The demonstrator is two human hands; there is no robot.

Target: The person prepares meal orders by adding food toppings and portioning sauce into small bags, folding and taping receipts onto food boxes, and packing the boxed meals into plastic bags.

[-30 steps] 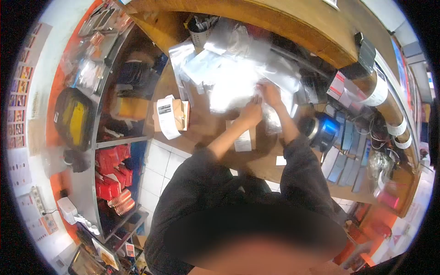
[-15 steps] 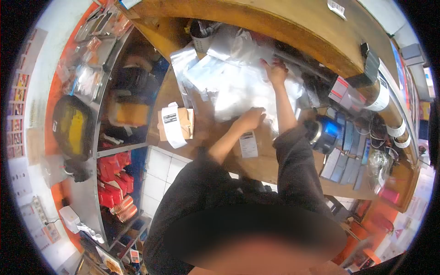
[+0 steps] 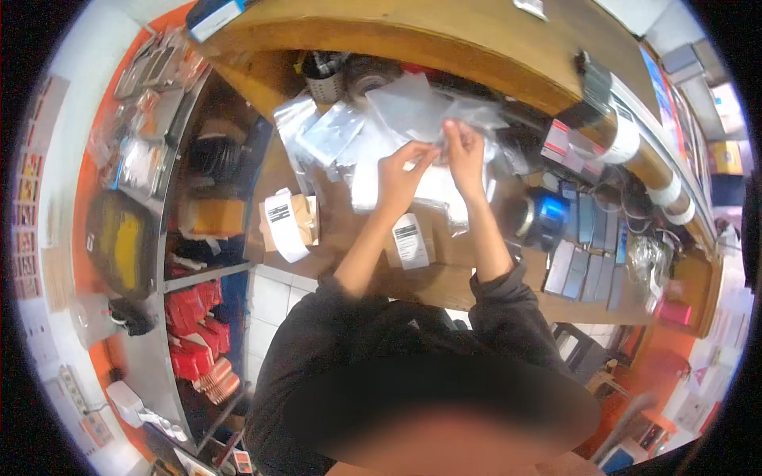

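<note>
Both hands meet above the desk over a pile of clear plastic bags (image 3: 365, 170). My left hand (image 3: 403, 170) pinches the near edge of a translucent plastic bag (image 3: 409, 107). Close beside it, my right hand (image 3: 463, 151) grips the same bag between thumb and fingers. The raised bag spreads away from me toward the back of the desk. Below my hands lies a small brown parcel with a white printed label (image 3: 410, 242). Left of it, a brown cardboard packet (image 3: 309, 222) carries a long white label strip (image 3: 287, 226).
A perforated metal cup (image 3: 324, 83) stands at the back under the wooden ledge (image 3: 397, 40). To the right are a tape roll with a blue core (image 3: 549, 213), rows of flat grey boxes (image 3: 583, 270) and cables. Shelves (image 3: 178, 198) with red packets (image 3: 194, 317) flank the left side.
My hands have come together and lifted a plastic bag off the pile. My right hand has moved down toward the left one. The whole view has shifted slightly.
</note>
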